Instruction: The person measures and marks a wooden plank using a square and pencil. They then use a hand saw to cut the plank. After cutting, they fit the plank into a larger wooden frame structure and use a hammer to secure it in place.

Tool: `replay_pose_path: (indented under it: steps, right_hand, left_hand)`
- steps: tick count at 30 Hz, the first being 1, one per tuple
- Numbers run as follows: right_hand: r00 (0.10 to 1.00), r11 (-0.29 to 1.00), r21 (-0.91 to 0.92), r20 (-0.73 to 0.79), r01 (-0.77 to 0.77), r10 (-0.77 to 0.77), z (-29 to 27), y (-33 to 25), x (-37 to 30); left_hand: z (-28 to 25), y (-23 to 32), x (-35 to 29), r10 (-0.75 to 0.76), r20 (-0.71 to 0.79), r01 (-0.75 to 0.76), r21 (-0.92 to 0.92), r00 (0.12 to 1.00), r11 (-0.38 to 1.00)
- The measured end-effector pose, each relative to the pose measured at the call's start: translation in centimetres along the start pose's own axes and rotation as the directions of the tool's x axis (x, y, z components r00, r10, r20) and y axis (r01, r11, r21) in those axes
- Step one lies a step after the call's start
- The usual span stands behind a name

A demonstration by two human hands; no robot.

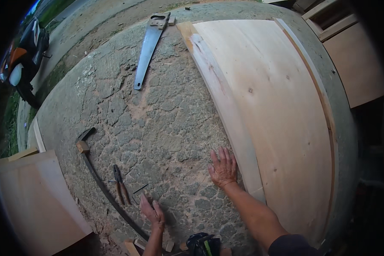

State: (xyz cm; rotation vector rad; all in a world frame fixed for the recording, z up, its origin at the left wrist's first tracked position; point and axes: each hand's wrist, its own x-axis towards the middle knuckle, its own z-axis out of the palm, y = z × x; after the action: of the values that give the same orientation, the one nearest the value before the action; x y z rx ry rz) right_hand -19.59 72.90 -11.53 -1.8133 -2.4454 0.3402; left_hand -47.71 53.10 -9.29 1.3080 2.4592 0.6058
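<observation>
My right hand (224,169) rests with its fingers spread beside the left edge of a large plywood panel (269,106), next to the pale wooden strip (226,96) along that edge. Low in the middle, my left hand (152,214) holds nothing I can see, its fingers stretched and its thumb apart. Just beyond its fingertips a nail (141,187) lies on the rough ground. To the left of it are pliers (120,185) with brown handles. Farther left lies a long dark bar (108,195) with a hooked black head; a small wood block (82,147) sits at that end.
A handsaw (148,51) lies on the cracked ground at the far side, left of the panel. Another board (38,200) is at lower left. A wooden frame with panels (354,64) stands at upper right. A motorcycle (23,64) is parked at upper left. Wood offcuts (131,247) lie near me.
</observation>
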Motion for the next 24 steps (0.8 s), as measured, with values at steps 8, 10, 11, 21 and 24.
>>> replay_pose_path:
  steps: [8,10,11,21,24]
  right_hand:
    - [0.999,0.999,-0.031,0.044,0.029,-0.027,0.2,-0.6,0.7]
    - [0.998,0.998,-0.029,0.047,0.048,-0.047,0.5,-0.7,0.7]
    - [0.998,0.999,-0.027,0.056,0.037,-0.035,0.3,-0.5,0.6]
    - [0.998,0.998,-0.062,0.063,0.014,-0.010,0.1,0.0,0.3]
    - [0.999,0.999,-0.021,0.019,0.038,-0.037,0.1,-0.2,0.7]
  left_hand:
    - [4.9,11.3,37.6,-0.298,0.433,0.241,-0.825,0.851,-0.512]
    - [5.5,12.1,42.4,-0.338,0.467,0.231,-0.802,0.817,-0.551]
    - [6.6,12.8,43.4,-0.355,0.500,0.251,-0.792,0.790,-0.556]
    - [8.8,15.4,46.4,-0.510,0.390,0.138,-0.876,0.766,-0.462]
    - [7.8,15.9,48.4,-0.426,0.303,0.073,-0.876,0.853,-0.477]
